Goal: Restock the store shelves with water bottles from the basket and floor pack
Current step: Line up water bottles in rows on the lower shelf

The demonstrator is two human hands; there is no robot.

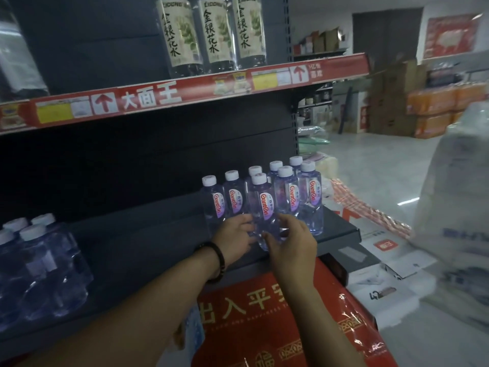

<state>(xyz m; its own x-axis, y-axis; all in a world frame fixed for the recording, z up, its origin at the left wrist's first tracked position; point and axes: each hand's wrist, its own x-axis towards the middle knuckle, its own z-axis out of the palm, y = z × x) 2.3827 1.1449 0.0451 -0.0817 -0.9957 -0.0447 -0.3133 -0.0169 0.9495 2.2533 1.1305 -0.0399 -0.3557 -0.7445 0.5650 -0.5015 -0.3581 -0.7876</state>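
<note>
Several small clear water bottles with white caps and red-lettered labels stand in a cluster at the right end of the dark lower shelf (158,250). The front bottle (263,205) stands upright at the cluster's near edge. My left hand (234,235) wraps its lower left side, fingers curled against it. My right hand (291,237) cups the bottle's base from the right, thumb in front. A wrapped pack of larger water bottles (39,266) sits at the shelf's left end.
The upper shelf (185,94) with a red price strip carries tall tea-water bottles (211,33). Red packaged goods (277,313) lie below the shelf edge. Flattened cartons (391,258) and a big white sack (457,207) crowd the floor on the right; stacked boxes stand behind.
</note>
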